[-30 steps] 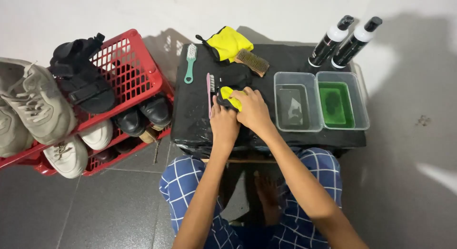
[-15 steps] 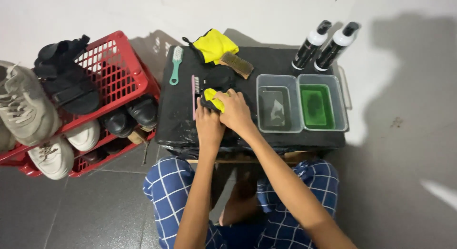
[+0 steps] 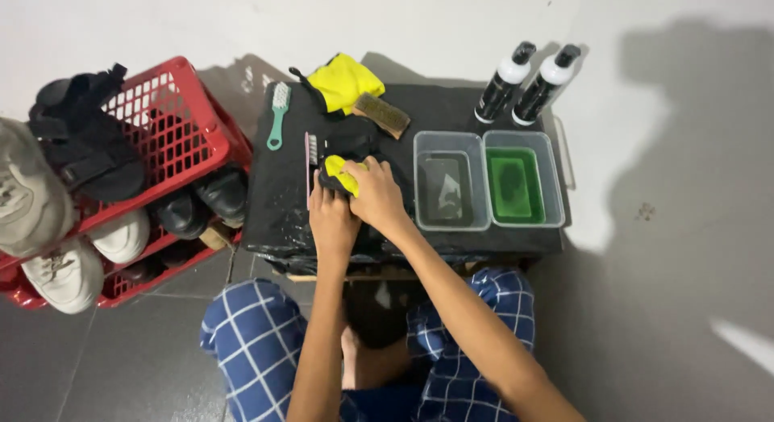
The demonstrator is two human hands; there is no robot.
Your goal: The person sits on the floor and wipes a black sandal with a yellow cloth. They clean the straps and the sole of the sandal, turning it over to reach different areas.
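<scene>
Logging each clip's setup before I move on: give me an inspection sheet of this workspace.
Surface: black-covered table, looks wet.
Job's things: yellow cloth on a dark item, hard to identify, under both hands.
Clutter: green brush, pink brush, wooden brush, second yellow cloth, two tubs, two bottles.
Grippers: left hand and right hand press the cloth.
Cables: nothing seen.
Surroundings: red shoe rack, white wall, grey tiles.
</scene>
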